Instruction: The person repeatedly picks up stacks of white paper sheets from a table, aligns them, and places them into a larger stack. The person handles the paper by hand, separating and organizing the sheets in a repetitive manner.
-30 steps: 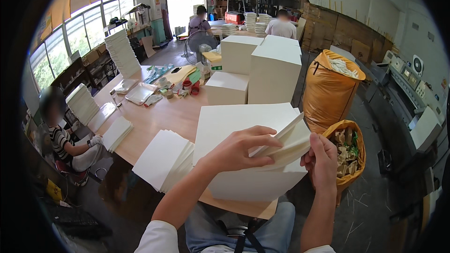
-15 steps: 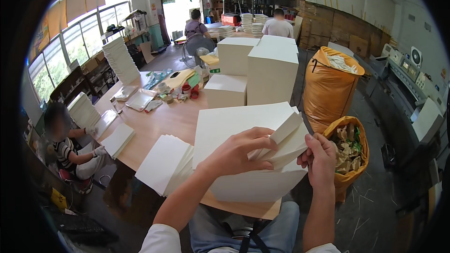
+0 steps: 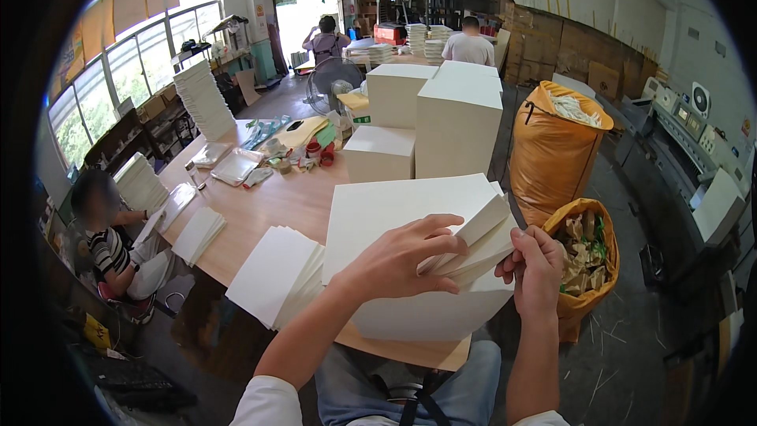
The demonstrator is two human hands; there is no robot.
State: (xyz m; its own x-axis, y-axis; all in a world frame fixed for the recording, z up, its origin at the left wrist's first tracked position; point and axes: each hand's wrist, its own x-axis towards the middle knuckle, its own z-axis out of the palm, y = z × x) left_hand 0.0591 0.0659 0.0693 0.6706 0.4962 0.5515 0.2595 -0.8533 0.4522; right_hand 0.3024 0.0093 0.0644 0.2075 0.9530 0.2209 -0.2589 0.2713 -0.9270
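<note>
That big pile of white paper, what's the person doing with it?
A person sits at a wooden table with a thick stack of white sheets in front of them. The left hand lies on top of the stack, fingers spread across sheets that are fanned up at the right edge. The right hand pinches those lifted sheet corners. A smaller fanned pile of sheets lies to the left, and tall white stacks stand further back. Another person sits at the table's left side.

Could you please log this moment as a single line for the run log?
left hand: flat on white sheet stack | right hand: pinching the stack's fanned right edge | stack: on wooden table | orange waste bag: right
</note>
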